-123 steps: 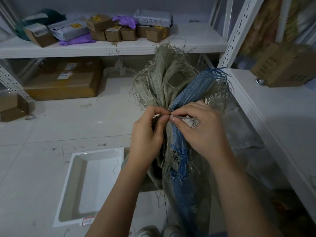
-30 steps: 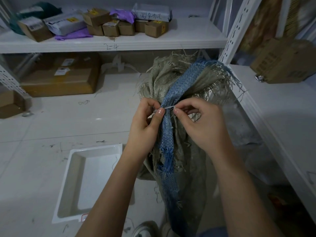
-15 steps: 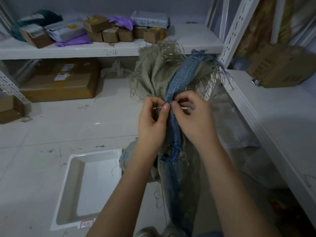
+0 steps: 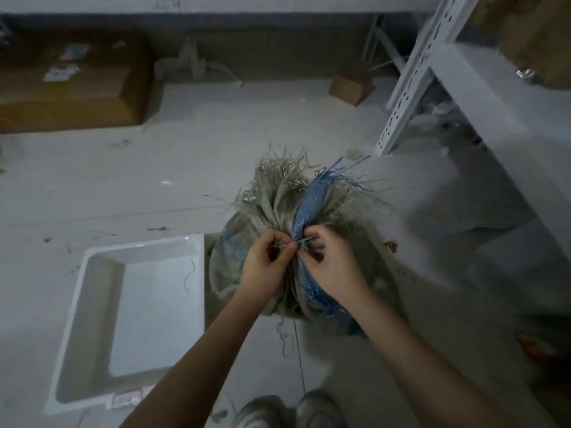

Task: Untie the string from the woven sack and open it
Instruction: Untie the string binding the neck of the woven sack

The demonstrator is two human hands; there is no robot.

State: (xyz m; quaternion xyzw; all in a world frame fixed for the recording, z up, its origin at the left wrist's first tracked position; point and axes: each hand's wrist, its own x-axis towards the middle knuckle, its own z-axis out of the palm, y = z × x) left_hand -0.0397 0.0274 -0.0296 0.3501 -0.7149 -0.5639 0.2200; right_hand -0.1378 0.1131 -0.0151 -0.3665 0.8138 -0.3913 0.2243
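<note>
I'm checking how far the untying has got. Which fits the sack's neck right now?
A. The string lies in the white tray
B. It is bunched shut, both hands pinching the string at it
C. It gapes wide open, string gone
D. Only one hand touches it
B: the woven sack is gathered tight below its frayed top, with the left hand and right hand pinching the string at the neck.

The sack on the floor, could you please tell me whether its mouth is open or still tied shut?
Shut: the sack neck is bunched tight where both hands pinch the string.
</note>
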